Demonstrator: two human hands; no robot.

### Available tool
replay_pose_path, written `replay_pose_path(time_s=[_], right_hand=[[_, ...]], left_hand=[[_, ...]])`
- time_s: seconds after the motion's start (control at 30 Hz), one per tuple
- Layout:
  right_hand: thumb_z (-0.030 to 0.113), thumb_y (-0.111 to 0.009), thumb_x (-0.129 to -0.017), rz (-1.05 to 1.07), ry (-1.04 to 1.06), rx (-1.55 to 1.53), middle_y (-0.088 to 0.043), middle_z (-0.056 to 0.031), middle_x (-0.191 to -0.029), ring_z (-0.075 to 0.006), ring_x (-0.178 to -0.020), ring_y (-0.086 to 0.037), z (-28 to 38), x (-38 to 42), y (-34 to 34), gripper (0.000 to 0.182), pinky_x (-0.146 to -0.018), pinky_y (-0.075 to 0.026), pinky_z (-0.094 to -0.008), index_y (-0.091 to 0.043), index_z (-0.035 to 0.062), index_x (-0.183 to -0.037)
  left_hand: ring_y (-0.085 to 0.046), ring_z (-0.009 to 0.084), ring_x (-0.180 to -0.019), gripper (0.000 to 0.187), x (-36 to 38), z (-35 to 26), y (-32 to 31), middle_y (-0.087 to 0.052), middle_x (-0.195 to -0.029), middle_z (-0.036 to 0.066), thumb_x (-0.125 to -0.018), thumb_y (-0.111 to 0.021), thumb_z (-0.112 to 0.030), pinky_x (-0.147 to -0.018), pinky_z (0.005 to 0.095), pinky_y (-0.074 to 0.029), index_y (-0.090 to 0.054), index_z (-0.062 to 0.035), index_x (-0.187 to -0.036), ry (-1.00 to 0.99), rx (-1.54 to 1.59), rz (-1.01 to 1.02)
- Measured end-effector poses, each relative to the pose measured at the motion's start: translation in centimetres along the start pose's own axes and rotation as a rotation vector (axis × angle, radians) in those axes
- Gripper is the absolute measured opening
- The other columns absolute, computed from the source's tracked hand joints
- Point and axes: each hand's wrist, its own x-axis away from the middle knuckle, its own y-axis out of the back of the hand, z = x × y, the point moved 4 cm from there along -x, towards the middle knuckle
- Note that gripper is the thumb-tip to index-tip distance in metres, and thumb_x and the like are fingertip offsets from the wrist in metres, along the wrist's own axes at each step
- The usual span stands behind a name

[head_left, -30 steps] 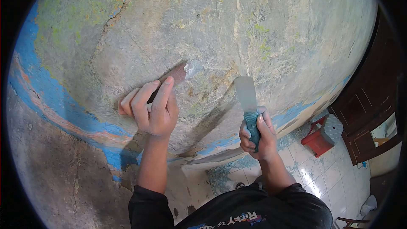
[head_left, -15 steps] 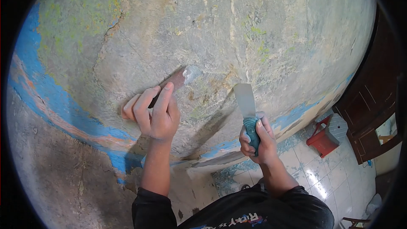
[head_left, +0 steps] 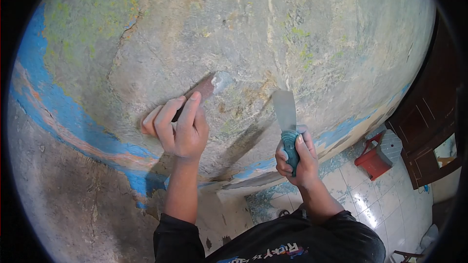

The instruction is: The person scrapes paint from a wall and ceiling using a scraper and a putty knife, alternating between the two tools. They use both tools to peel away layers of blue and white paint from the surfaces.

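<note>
My left hand (head_left: pixel 180 126) grips a brownish scraper (head_left: pixel 206 86) with a whitish, worn tip that lies against the rough wall (head_left: pixel 185 34). To the right, my right hand (head_left: pixel 300 157) is wrapped round the teal handle of a putty knife (head_left: pixel 284 109). Its wide grey blade points up, close to the wall; whether it touches cannot be told. Bare grey plaster with green and yellowish paint remnants surrounds both tools, and blue paint (head_left: pixel 112 148) curves along the wall's lower part.
At the right, a red stool (head_left: pixel 374 161) stands on the tiled floor (head_left: pixel 341 190), which has bluish flakes on it. Dark wooden furniture (head_left: pixel 419 117) is beyond it. Part of another chair (head_left: pixel 408 255) shows at the lower right.
The putty knife in my right hand has moved slightly up, and its blade is higher on the wall. My left hand and its scraper have barely shifted.
</note>
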Motion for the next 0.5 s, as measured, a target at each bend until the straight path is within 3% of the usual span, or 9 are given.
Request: replay_pose_path(time_s=[0.13, 0.23, 0.5], right_hand=[[0.031, -0.035, -0.109, 0.010, -0.001, 0.009, -0.051, -0.0102, -0.078, -0.0105, -0.047, -0.038, 0.13, 0.06, 0.11, 0.018, -0.041, -0.031, -0.0238, -0.040, 0.0182, -0.121], [0.032, -0.036, -0.109, -0.006, 0.005, 0.026, -0.051, -0.0103, -0.078, -0.0105, -0.048, -0.038, 0.11, 0.07, 0.21, 0.018, -0.042, -0.031, -0.0239, -0.040, 0.0189, -0.122], [0.033, -0.037, -0.109, 0.006, -0.002, 0.043, -0.051, -0.0103, -0.078, -0.0109, -0.048, -0.039, -0.12, 0.23, 0.69, 0.018, -0.042, -0.031, -0.0244, -0.040, 0.0211, -0.122]], left_hand=[[-0.052, 0.0207, -0.093, 0.022, -0.63, -0.31, 0.27, -0.060, -0.101, 0.001, -0.085, -0.073, -0.001, -0.081, 0.0354, -0.040, -0.073, -0.0121, -0.104, -0.063, 0.004, 0.025], [-0.051, 0.0173, -0.092, 0.021, 0.09, 0.02, -0.02, -0.059, -0.102, -0.006, -0.087, -0.074, -0.010, -0.086, 0.0364, -0.036, -0.075, -0.0252, -0.102, 0.014, -0.006, 0.000], [-0.050, 0.0167, -0.092, 0.020, 0.16, 0.13, -0.04, -0.060, -0.103, -0.006, -0.087, -0.075, -0.012, -0.086, 0.0368, -0.035, -0.075, -0.0248, -0.102, -0.007, -0.005, -0.009]])
